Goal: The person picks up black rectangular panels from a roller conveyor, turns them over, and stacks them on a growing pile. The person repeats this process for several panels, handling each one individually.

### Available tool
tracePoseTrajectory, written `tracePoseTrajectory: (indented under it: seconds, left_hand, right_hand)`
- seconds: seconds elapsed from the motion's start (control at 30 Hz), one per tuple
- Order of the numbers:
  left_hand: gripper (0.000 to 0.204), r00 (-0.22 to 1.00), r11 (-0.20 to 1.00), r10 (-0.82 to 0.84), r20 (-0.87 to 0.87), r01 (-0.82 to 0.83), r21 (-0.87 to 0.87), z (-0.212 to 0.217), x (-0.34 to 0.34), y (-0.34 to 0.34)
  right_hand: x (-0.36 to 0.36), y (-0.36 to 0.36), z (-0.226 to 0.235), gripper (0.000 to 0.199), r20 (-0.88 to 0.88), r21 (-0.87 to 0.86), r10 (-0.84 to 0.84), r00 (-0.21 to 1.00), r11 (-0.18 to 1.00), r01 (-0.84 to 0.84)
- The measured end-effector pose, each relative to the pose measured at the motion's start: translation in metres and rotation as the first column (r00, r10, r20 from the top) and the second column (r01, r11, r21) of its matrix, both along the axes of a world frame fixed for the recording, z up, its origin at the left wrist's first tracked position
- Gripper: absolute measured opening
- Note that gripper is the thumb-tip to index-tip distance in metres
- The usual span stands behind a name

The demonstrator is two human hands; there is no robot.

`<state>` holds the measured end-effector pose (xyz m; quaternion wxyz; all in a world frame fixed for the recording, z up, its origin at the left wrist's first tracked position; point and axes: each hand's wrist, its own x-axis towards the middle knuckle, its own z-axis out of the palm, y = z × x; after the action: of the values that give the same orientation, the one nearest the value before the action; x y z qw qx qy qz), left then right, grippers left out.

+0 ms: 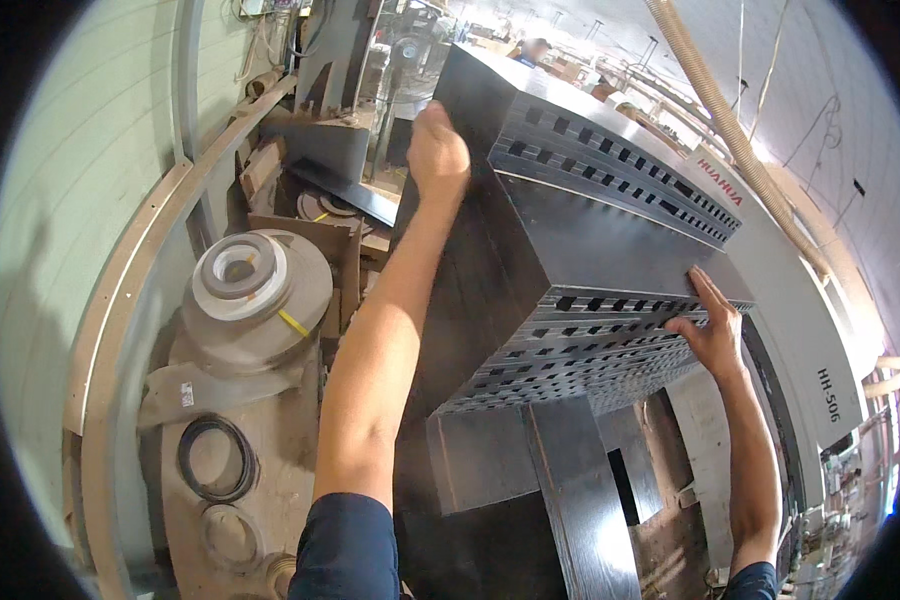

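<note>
A tall stack of dark panels (610, 225) stands before me, with rows of rectangular notches along the edges facing me. Its top panels (570, 140) sit at a slight angle to those beneath. At the far left end of these upper panels is my left hand (437, 155), close against their edge; its fingers are mostly hidden, so its grip does not show. My right hand (712, 330) lies against the notched side farther right, fingers extended and thumb apart. Below the stack, more dark boards (580, 500) lie flat.
Rolls of edge-banding tape (255, 285) are piled on a wooden surface at left, near a black coil (217, 458). A large pale machine (800, 330) curves along the right side. A ribbed hose (705, 75) hangs overhead. People (533, 50) are in the background.
</note>
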<state>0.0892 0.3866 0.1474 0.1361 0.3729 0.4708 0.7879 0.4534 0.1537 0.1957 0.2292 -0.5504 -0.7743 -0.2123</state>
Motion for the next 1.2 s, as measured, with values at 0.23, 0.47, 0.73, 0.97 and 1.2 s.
tracePoseTrajectory:
  seconds: [0.23,0.47,0.73,0.97,1.2]
  left_hand:
    - [0.070,0.750,0.802,-0.596,0.287,0.574,0.167,-0.030,-0.030,-0.014]
    - [0.088,0.667,0.670,-0.742,0.066,0.743,0.017,-0.029,0.005,-0.068]
    - [0.083,0.537,0.543,-0.832,0.138,0.840,0.005,-0.032,-0.001,-0.095]
    - [0.047,0.695,0.693,-0.717,-0.054,0.719,0.057,-0.056,-0.003,-0.191]
    - [0.064,0.843,0.843,-0.537,-0.023,0.536,-0.055,0.007,0.050,-0.241]
  right_hand:
    - [0.002,0.000,-0.003,0.087,0.007,0.006,-0.009,1.000,1.000,0.008]
    - [0.009,-0.002,-0.005,0.085,0.005,-0.007,-0.017,1.000,1.000,0.017]
    - [0.001,-0.007,-0.004,0.084,0.041,0.019,0.011,0.999,1.000,-0.012]
    - [0.016,-0.005,-0.011,0.082,0.021,0.034,-0.041,0.999,0.999,0.040]
    - [0.065,0.000,-0.024,0.083,-0.125,0.237,0.178,0.976,0.961,-0.145]
